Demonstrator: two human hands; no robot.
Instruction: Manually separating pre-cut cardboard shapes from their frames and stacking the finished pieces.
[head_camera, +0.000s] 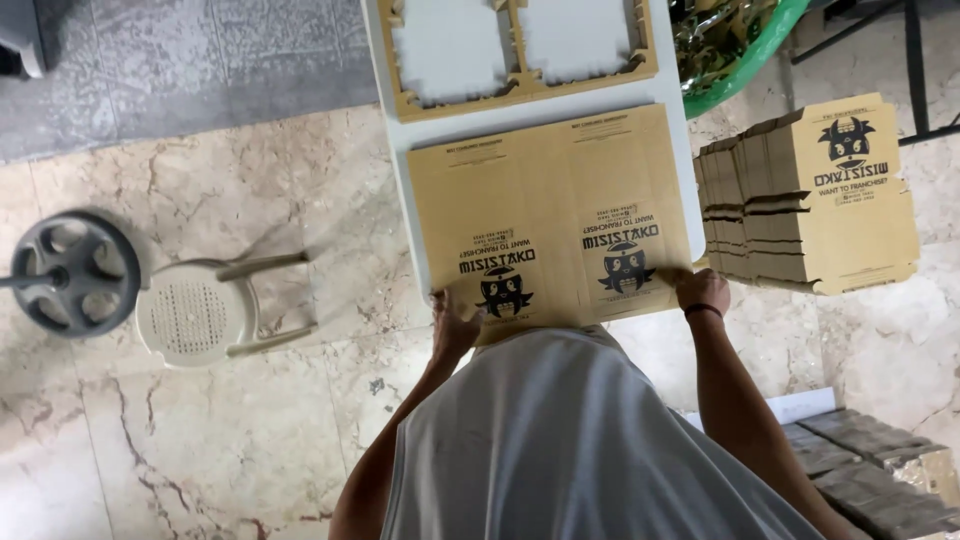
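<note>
I'm seeing a marbled floor (230, 440) gleaming; a pale plastic chair (195, 315) sitting left of the white surface (385, 90).

green tub (745, 75) cut off, cardboard's (550, 215) near edge hidden

Both arms stretched forward and down, left hand (452, 322) with fingers curled, right hand (701, 291) palm down, dark band on right wrist (703, 311), hands well apart

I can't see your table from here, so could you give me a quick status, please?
Left hand and right hand both gripping near edge of flat cardboard sheet. Sheet flat on white table. Nothing on top.
</note>
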